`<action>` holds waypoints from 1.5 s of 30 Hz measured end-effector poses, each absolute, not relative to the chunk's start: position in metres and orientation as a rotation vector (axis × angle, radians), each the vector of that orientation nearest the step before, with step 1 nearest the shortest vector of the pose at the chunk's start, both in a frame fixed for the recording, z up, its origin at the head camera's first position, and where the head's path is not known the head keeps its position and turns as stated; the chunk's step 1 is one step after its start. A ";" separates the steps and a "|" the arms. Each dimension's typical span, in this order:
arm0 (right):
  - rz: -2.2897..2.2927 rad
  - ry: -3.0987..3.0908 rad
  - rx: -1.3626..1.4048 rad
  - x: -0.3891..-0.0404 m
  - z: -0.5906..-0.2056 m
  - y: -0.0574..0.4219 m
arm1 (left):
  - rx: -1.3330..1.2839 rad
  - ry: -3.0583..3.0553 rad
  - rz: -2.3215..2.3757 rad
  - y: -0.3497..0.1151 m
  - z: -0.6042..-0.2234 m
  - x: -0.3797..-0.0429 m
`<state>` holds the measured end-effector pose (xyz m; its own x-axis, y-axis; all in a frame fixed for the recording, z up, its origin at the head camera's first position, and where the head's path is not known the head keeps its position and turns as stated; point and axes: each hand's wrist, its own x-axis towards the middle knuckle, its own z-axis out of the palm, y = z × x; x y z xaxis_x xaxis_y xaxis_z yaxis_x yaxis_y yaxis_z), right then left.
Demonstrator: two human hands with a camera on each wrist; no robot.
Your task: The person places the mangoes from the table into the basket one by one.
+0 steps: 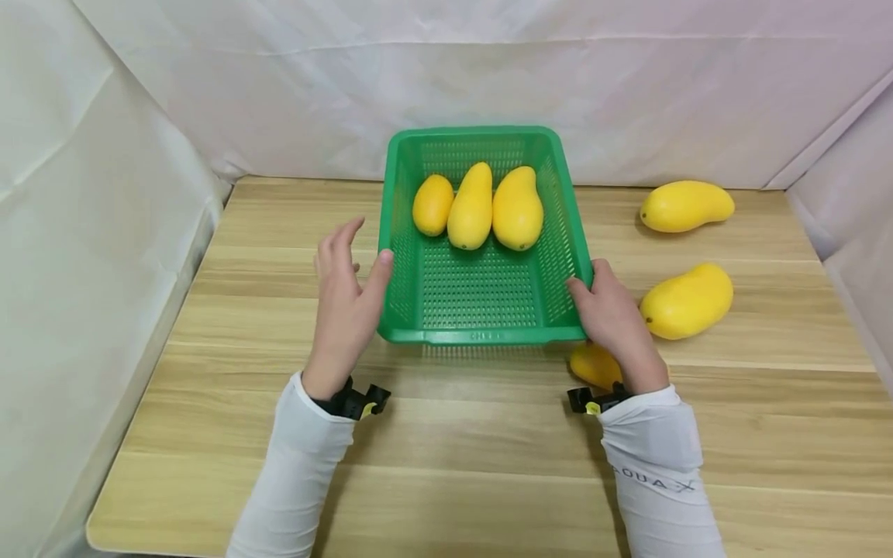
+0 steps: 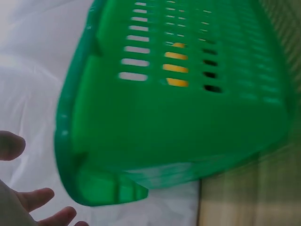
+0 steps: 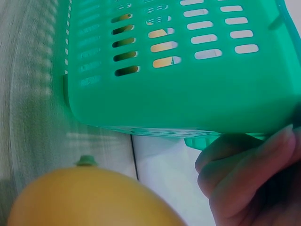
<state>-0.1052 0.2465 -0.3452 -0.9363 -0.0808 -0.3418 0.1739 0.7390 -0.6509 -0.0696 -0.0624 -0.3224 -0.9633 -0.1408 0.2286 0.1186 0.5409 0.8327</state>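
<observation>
A green plastic basket (image 1: pixel 481 335) with slotted walls holds a small orange-yellow fruit (image 1: pixel 432 205) and two yellow mangoes, one in the middle (image 1: pixel 471 208) and one on the right (image 1: pixel 518 209). My right hand (image 1: pixel 617 314) grips the basket's right rim, thumb on the inner side; the right wrist view shows its fingers (image 3: pixel 244 174) curled at the rim. By the basket's left side my left hand (image 1: pixel 345 298) is spread, holding nothing. In the left wrist view its fingers (image 2: pixel 37 200) are apart from the green wall.
Two more mangoes lie on the wooden table (image 1: pixel 453 480) to the right, one at the back (image 1: pixel 687 207) and one nearer (image 1: pixel 687 302). An orange-yellow fruit (image 1: pixel 594 366) sits partly hidden beneath my right wrist. White cloth (image 1: pixel 488 85) hangs behind the table.
</observation>
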 end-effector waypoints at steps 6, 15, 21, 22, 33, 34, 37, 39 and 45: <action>-1.025 2.590 0.069 -0.105 -0.344 0.246 | 0.106 -2.518 -1.522 -0.064 -0.344 -0.062; -1.030 2.586 0.071 -0.106 -0.342 0.245 | 0.234 -2.615 -1.667 -0.062 -0.356 -0.055; -1.021 2.585 0.078 -0.105 -0.341 0.245 | 0.254 -2.732 -1.655 -0.062 -0.360 -0.050; -1.015 2.589 0.081 -0.105 -0.341 0.245 | 0.267 -2.747 -1.634 -0.061 -0.361 -0.049; -1.029 2.582 0.087 -0.104 -0.341 0.243 | 0.336 -2.636 -1.571 -0.056 -0.368 -0.045; -1.034 2.583 0.088 -0.104 -0.341 0.243 | 0.329 -2.617 -1.578 -0.056 -0.369 -0.046; -1.049 2.584 0.091 -0.104 -0.342 0.243 | 0.317 -2.574 -1.584 -0.055 -0.371 -0.048; -1.059 2.588 0.090 -0.104 -0.342 0.244 | 0.313 -2.563 -1.572 -0.054 -0.373 -0.048; -1.062 2.591 0.091 -0.103 -0.345 0.245 | 0.309 -2.570 -1.556 -0.053 -0.375 -0.047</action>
<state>-0.1033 0.2446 -0.3454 -0.9406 -0.0685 -0.3324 0.1846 0.7187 -0.6704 -0.0473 -0.0530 -0.3753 -0.9718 -0.2360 -0.0022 -0.1113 0.4501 0.8860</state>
